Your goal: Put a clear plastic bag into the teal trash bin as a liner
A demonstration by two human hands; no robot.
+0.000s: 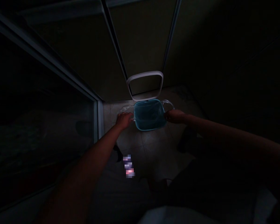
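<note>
A blue trash bin (149,120) stands on the tiled floor in dim light. Its pale rim frame (145,74) is flipped up at the back, against the panel behind. A clear plastic bag (126,109) lines the bin, with loose handle loops sticking out on both sides. At the bin's left edge, my left hand (124,120) is closed on the bag's edge. Opposite it, my right hand (175,116) grips the bag beside the right rim, its fingers partly hidden in the dark.
A glass door or window with a metal frame (98,119) runs along the left. Panels with thin metal strips rise behind the bin. A lit, blurred-out screen (128,166) shows below my left hand, near my legs.
</note>
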